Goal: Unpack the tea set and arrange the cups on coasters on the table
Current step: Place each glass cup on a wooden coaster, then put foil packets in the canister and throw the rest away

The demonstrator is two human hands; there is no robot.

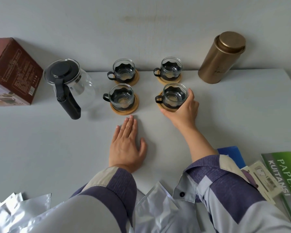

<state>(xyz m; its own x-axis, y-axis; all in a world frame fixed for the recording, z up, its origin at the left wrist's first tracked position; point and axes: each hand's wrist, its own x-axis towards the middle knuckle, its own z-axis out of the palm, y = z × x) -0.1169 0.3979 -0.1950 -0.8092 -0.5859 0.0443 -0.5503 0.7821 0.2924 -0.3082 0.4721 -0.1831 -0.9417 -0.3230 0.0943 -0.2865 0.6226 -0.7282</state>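
Reaching forward, the right hand curls around the near-right cup, 1 of 4, on its coaster. Left hand lies flat, fingers straight, on the table.

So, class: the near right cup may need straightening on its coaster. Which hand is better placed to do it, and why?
The right hand: it already grips the near right cup on its coaster. The left hand lies flat on the table, holding nothing.
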